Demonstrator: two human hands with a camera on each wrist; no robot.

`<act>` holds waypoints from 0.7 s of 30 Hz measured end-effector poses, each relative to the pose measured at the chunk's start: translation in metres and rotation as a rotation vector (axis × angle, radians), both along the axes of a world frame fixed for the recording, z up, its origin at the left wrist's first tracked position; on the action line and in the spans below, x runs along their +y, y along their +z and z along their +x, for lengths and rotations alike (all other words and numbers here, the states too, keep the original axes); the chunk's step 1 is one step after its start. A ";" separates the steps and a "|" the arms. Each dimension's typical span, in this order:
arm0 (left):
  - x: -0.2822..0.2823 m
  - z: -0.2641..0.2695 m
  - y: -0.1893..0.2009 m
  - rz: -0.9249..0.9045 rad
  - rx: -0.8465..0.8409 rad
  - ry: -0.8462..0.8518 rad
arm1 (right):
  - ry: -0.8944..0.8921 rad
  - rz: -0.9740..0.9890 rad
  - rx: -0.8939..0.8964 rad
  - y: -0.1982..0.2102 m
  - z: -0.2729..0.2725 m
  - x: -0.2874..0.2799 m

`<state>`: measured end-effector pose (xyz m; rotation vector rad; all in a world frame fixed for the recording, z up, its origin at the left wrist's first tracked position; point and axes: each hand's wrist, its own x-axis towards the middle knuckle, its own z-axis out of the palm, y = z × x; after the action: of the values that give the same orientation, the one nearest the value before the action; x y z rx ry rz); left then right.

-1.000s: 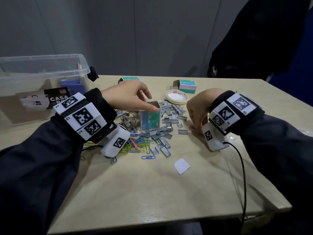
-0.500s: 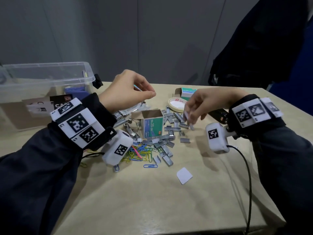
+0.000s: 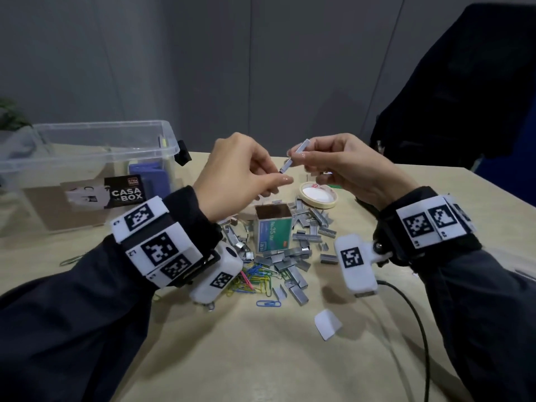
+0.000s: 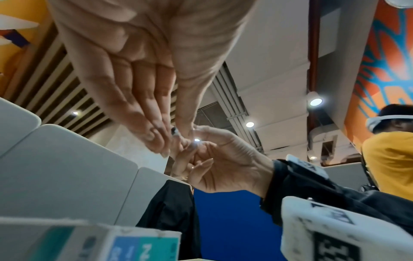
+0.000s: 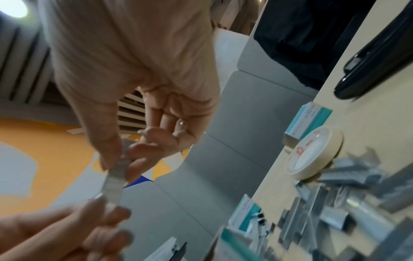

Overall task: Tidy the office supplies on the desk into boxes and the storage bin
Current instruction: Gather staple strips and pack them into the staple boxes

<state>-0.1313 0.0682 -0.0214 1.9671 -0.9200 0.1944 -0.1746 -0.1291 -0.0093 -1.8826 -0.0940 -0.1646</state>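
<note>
Step in hand, as I read it: loading staple strips into the open staple box, mid hand-to-hand pass.

Near to far on the desk:
- Paper scrap nearest, at 5 o'clock of the box.
- Coloured paper clips at 7 o'clock of the box, loose staple strips heaped at 5 to 3 o'clock, touching its base.
- Box upright, mouth up, directly below both hands.
- Raised above it: right hand pinches one staple strip at its upper end, thumb and forefinger clamped. Left hand has thumb and fingertips closed on the strip's lower end, at the hand's 2 o'clock.
- Tape roll behind, at 1 o'clock of the box.
- Storage bin far, at 10 o'clock.

Next move likely needs one hand to release, then the strip aligned lengthwise with the box mouth and lowered in.
</note>
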 end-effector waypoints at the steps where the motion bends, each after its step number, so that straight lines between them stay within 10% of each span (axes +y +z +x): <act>1: 0.000 0.003 -0.001 -0.045 0.010 0.017 | -0.016 0.027 -0.007 0.000 0.001 0.003; 8: 0.002 0.019 -0.004 -0.354 -0.179 0.150 | -0.086 0.288 -0.106 -0.005 0.015 0.026; 21: 0.005 0.045 -0.010 -0.370 -0.220 0.133 | -0.306 0.283 -0.396 -0.023 0.036 0.055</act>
<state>-0.0858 0.0734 -0.0310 1.6823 -0.8231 0.6235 -0.1391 -0.0744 -0.0319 -1.5523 -0.0479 -0.7241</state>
